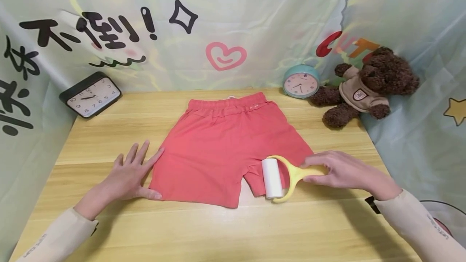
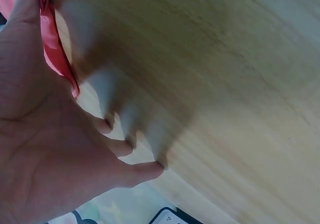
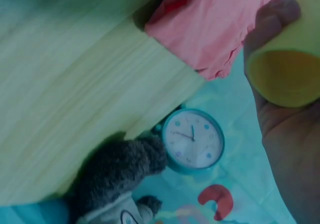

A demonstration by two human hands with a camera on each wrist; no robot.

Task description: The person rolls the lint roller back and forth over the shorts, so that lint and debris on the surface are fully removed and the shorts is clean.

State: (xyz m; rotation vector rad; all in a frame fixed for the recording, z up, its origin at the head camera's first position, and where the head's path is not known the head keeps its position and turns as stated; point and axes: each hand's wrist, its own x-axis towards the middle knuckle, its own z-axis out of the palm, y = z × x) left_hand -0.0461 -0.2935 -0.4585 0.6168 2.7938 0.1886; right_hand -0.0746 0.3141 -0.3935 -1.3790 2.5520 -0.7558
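Observation:
Coral-red shorts point(image 1: 207, 148) lie spread on the wooden table, waistband toward the back wall. My left hand point(image 1: 129, 173) rests at their left edge, fingers spread, with thumb and index finger touching the fabric. In the left wrist view that hand point(image 2: 65, 134) has its other fingertips down on the wood. My right hand point(image 1: 338, 169) grips the yellow handle of a lint roller point(image 1: 296, 175). Its white cylinder overlaps the right leg of the shorts, close to the lower hem. From the right wrist, the hollow handle end point(image 3: 287, 76) shows inside the curled hand.
A black-framed clock point(image 1: 92, 94) stands at the back left of the table point(image 1: 145, 237). At the back right are a round teal clock point(image 1: 301, 82) and a brown teddy bear point(image 1: 367, 88) in a beige shirt. Printed cloth walls point(image 1: 265, 23) enclose the back and sides.

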